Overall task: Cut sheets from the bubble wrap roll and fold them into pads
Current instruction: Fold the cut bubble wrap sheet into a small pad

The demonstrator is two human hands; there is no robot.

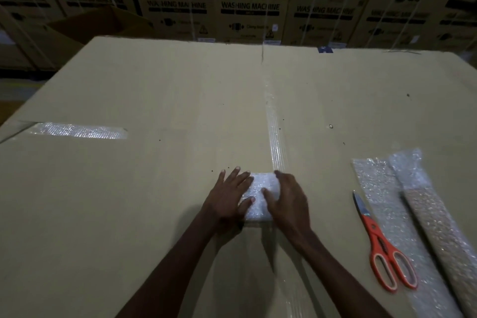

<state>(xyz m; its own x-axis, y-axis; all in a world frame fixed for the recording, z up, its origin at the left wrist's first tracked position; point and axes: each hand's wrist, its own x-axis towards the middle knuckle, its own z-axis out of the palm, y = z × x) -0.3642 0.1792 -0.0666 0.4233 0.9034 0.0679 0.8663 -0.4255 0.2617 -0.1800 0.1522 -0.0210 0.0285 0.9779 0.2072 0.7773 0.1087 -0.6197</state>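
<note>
A small folded bubble wrap pad [260, 190] lies on the big cardboard box top [154, 100], over its taped seam. My left hand [228, 196] presses on the pad's left side with fingers spread and mostly straight. My right hand [287, 197] lies flat over the pad's right side, thumb on top of it. To the right, orange-handled scissors [379, 245] lie shut on a long flat bubble wrap strip [384, 204]. Beside that strip lies the flattened bubble wrap roll [438, 224].
A clear tape strip [276, 142] runs down the middle of the box top, and a shiny tape patch [77, 131] sits at the left edge. Stacked washing machine cartons [250, 8] form a wall behind. An open carton [85, 26] stands at the back left.
</note>
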